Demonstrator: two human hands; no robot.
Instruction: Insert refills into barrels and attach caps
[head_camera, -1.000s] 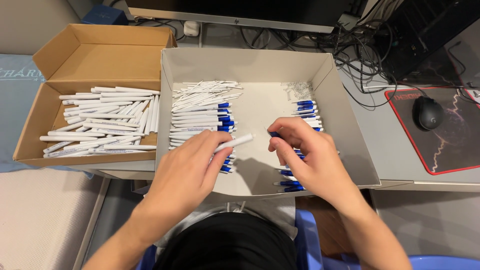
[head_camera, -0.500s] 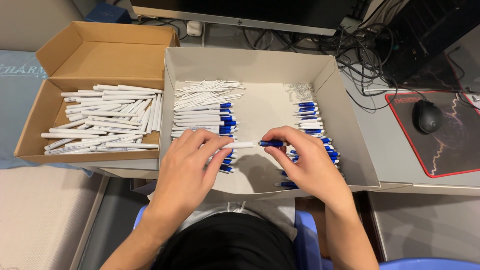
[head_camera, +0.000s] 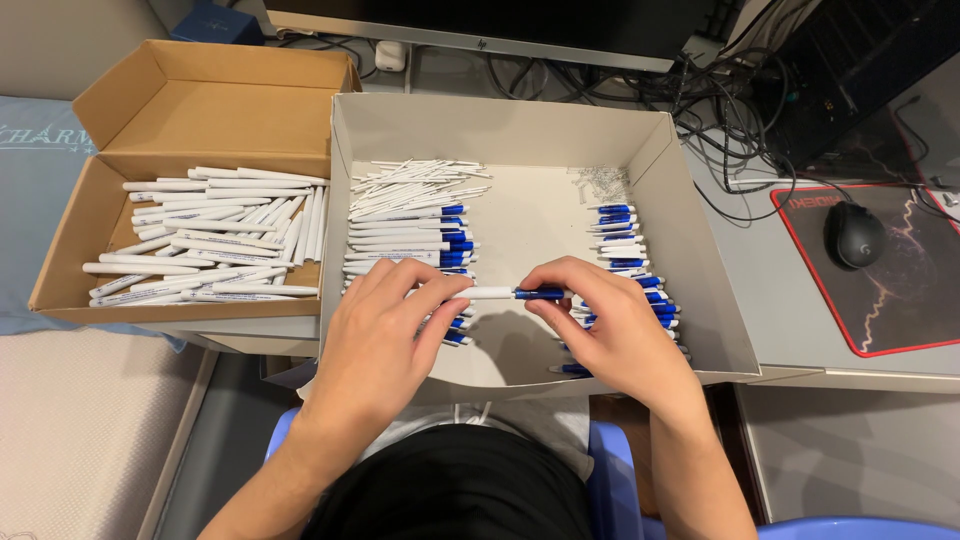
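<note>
A white pen with a blue end (head_camera: 505, 293) is held level over the near part of a grey cardboard box (head_camera: 700, 250). My left hand (head_camera: 385, 335) grips its white barrel. My right hand (head_camera: 605, 325) pinches the blue end. Both hands meet at the pen. Inside the box, a stack of white pens with blue ends (head_camera: 410, 235) lies on the left, thin white inner tubes (head_camera: 415, 180) sit behind it, and blue pen parts (head_camera: 625, 245) are piled on the right beside small metal springs (head_camera: 600, 180).
A brown cardboard box (head_camera: 200, 100) on the left holds several white pen barrels (head_camera: 215, 235). A black mouse (head_camera: 853, 235) sits on a dark mouse pad with a red border (head_camera: 900, 320) at the right. Tangled cables (head_camera: 730, 90) and a monitor base lie behind.
My hands have come together. The white barrel in my left hand and the blue part in my right hand now line up as one pen, held level.
</note>
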